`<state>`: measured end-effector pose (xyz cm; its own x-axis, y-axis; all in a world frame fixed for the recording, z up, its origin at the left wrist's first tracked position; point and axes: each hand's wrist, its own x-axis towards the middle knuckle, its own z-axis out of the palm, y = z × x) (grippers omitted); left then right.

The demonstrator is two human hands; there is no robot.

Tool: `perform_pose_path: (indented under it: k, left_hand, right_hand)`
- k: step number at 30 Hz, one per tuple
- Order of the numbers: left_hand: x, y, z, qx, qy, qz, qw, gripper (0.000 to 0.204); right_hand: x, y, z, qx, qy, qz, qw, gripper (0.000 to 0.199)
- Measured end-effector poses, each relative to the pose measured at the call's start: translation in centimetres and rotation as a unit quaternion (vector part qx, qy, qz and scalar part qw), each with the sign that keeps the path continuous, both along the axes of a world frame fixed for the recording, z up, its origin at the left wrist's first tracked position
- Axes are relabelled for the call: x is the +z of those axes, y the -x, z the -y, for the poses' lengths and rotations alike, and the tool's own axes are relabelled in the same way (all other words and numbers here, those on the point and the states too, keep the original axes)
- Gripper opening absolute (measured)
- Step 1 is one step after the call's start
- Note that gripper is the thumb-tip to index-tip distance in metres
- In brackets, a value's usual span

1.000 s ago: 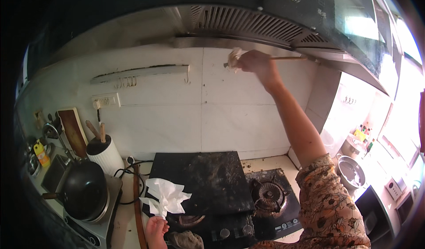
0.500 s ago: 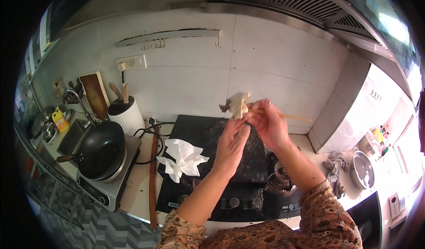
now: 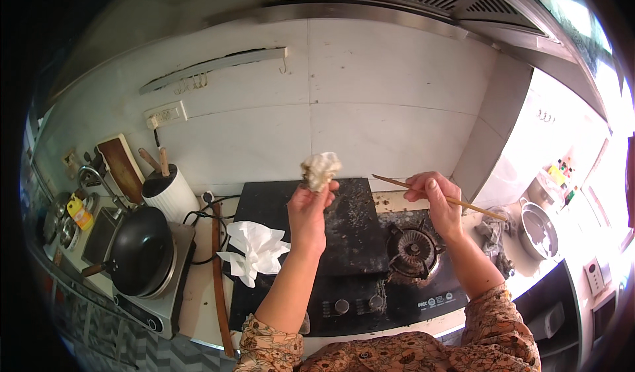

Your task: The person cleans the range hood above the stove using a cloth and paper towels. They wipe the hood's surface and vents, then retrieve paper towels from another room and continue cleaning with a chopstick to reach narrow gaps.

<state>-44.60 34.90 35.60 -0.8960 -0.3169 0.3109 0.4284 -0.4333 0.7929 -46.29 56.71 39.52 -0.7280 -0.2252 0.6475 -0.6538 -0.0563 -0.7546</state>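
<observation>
A soiled, crumpled tissue (image 3: 321, 170), white with brown patches, is pinched in the fingertips of my left hand (image 3: 309, 216), raised above the black gas stove (image 3: 350, 213). My right hand (image 3: 436, 197) grips a wooden chopstick (image 3: 473, 206), its darker tip pointing left toward the tissue, apart from it. Below my right hand sits a round burner (image 3: 415, 249) with dirt around it. Crumbs and grime are scattered over the stove's black surface. Left of my left forearm lies a crumpled white paper tissue (image 3: 254, 249).
A black wok (image 3: 140, 249) stands on a portable cooker (image 3: 173, 292) at the left, by a white knife block (image 3: 173, 197) and the sink. A wooden strip (image 3: 219, 279) runs beside the stove. At right are a grey cloth (image 3: 493, 240) and a metal pot (image 3: 537, 230); a range hood (image 3: 370, 11) hangs above.
My hands have moved apart: the chopstick has come away from the soiled tissue and gone right with my right hand. The tissue stays in my left hand. The view has shifted right.
</observation>
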Motion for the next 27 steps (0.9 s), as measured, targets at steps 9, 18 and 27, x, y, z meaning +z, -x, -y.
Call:
perform_pose_path:
  k: [9, 18, 27]
  left_hand:
    - [1.3, -2.1, -1.4, -0.054, 0.218, -0.022, 0.974, 0.017]
    - [-1.1, -1.6, 0.7, 0.209, 0.327, -0.001, 0.922, 0.01]
    - [-1.2, -1.6, -2.3, 0.126, 0.248, -0.07, 0.958, 0.022]
  right_hand:
    - [1.7, 0.7, 3.4, 0.078, -0.171, 0.157, 0.97, 0.018]
    - [-0.3, 2.6, 3.1, -0.068, -0.2, 0.084, 0.974, 0.019]
    - [-2.1, -0.6, 6.3, -0.212, -0.339, -0.393, 0.828, 0.024]
